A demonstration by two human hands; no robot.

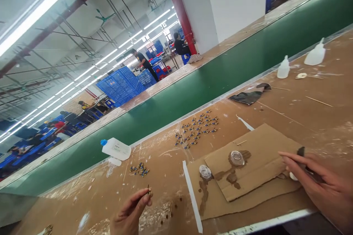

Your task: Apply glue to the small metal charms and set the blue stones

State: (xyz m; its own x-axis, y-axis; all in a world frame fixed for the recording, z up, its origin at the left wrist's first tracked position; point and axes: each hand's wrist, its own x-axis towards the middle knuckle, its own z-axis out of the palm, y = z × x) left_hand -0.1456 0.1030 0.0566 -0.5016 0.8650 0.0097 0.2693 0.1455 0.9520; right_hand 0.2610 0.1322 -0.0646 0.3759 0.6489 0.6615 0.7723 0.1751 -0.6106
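Observation:
My left hand [131,211] pinches a small dark, thin part [149,190] between thumb and fingertips, over the bench. Past it lies a tight group of small blue and brass-coloured parts [140,169]. My right hand [321,187] is closed at the right edge of a cardboard sheet [256,143]; what its fingers hold is too small to make out. A dark tip [301,151] shows behind its fingers, and a white piece [292,176] is partly hidden by them. Two round, shiny clear pads [236,158] sit on the cardboard among wet brown stains.
More small blue and brass parts [197,129] are spread in rows beyond the cardboard. A white bottle with a blue cap [116,148] lies by the green belt [176,102]. Squeeze bottles [283,68], a dark cloth [249,95] and thin sticks are at right. People work far off.

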